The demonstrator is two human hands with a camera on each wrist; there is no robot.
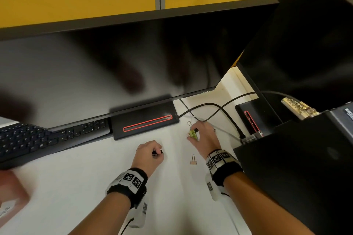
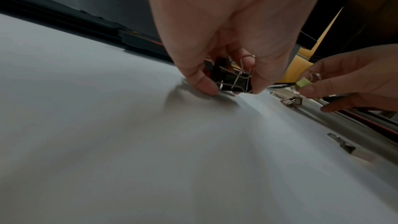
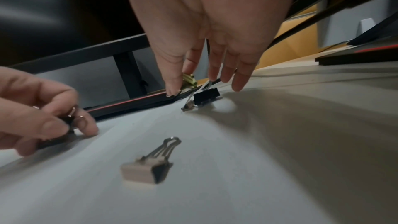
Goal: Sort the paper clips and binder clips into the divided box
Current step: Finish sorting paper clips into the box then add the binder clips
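White desk (image 1: 76, 187) below a dark monitor (image 1: 114, 59): left hand (image 1: 149, 155) pinching black metal binder clips (image 2: 233, 81), right hand (image 1: 205, 136) pinching a green binder clip (image 1: 193, 134).

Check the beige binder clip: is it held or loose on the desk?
Loose. The beige binder clip lies flat on the desk, between both hands and touched by neither.

Left hand (image 1: 150, 153) fingers pinched; right hand (image 1: 205, 137) fingers reach down
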